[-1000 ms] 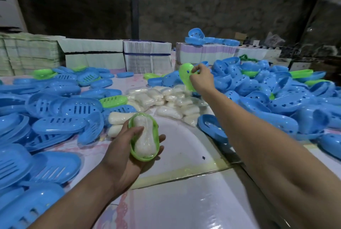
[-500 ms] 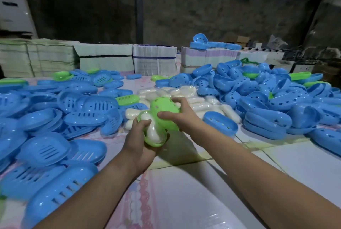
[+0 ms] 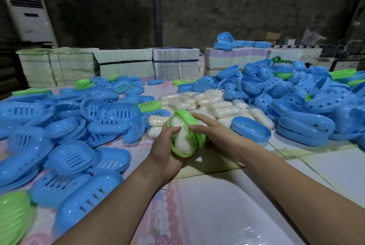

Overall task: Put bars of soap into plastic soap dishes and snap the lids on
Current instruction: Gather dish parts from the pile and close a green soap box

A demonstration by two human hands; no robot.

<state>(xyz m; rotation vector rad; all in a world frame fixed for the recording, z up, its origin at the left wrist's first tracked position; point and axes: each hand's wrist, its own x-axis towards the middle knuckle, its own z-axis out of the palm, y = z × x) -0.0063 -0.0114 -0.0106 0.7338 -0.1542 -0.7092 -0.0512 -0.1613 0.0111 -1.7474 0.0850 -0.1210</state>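
Observation:
My left hand [image 3: 166, 147] grips a green soap dish [image 3: 182, 152] with a white wrapped soap bar [image 3: 181, 138] lying in it, held above the table's middle. My right hand [image 3: 213, 132] holds a green lid [image 3: 192, 120] against the dish's far side, the lid tilted and partly over the bar. A heap of wrapped soap bars [image 3: 209, 102] lies just beyond the hands. Blue slotted dishes [image 3: 73, 155] are piled on the left, and blue pieces with round holes [image 3: 306, 106] are heaped on the right.
Stacks of flat cartons [image 3: 175, 63] line the table's far edge, with a white air conditioner [image 3: 27, 13] at the back left. A few green pieces [image 3: 11, 217] lie among the blue ones. White sheets [image 3: 227, 205] cover the near table.
My right hand brought the green lid from the far pile back to the dish in my left hand. The lid now sits tilted against the dish. The view shifted slightly.

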